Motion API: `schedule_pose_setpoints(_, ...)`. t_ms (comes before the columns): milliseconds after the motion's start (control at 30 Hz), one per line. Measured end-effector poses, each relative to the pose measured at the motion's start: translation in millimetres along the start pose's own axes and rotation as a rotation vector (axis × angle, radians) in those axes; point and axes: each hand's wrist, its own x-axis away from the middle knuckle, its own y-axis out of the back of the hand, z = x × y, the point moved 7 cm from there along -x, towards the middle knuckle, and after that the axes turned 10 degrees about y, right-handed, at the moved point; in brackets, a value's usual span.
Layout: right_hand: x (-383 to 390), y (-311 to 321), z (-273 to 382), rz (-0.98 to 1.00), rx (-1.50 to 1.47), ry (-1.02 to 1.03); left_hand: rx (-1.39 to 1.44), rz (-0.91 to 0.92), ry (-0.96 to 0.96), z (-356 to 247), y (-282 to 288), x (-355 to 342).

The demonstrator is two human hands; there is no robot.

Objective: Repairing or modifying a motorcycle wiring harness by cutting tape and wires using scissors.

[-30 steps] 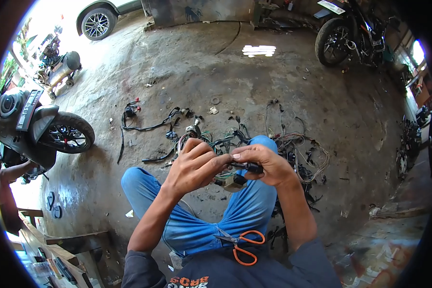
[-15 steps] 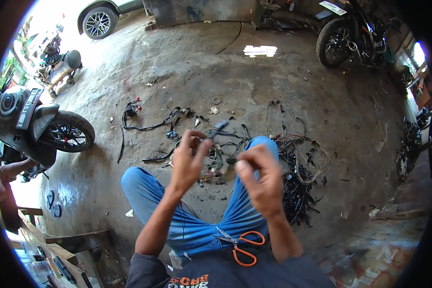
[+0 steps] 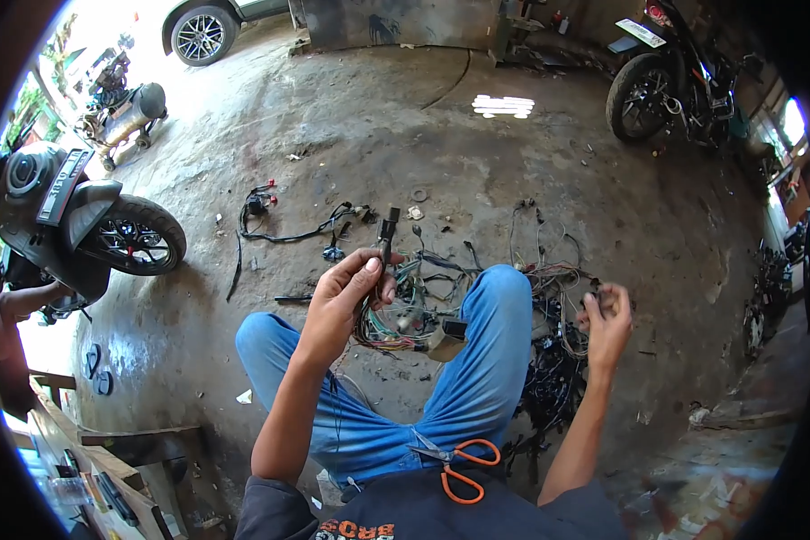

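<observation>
My left hand (image 3: pixel 349 292) is closed around a wiring harness, between my knees. A black connector (image 3: pixel 391 221) sticks up past its fingertips. Below the hand hang coloured wires (image 3: pixel 389 340), running to a beige connector block (image 3: pixel 443 344) with a dark end by my right knee. Off to the right, my right hand (image 3: pixel 610 319) is raised over the tangled wires, its fingers curled in; a small dark spot shows at the fingertips, too small to name. Scissors (image 3: pixel 462 470) with orange handles lie on my lap, blades partly apart.
Tangled black cables (image 3: pixel 553 382) lie on the floor right of my knee. A black cable (image 3: pixel 288 237) stretches out ahead on the left. Motorcycles (image 3: pixel 121 236) stand at left and far right. A wooden bench (image 3: pixel 126 468) is at lower left; sandals (image 3: pixel 99 371) lie beyond it.
My right hand has moved away from the left one, out to the right above the cable pile. The left hand now holds the black connector upright, and the beige block has come into view.
</observation>
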Motion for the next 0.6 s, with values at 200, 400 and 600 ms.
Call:
schedule_pose_setpoints(200,49,58,-103,0.059,0.568,-0.204,0.276,0.052,0.068,0,-4,-9)
schedule_pose_setpoints(400,80,79,-117,0.055,0.668,0.024,0.335,0.042,0.071,-1,-6,-18)
schedule_pose_setpoints(600,101,50,-61,0.197,0.523,-0.207,0.367,-0.004,0.007,3,4,-21)
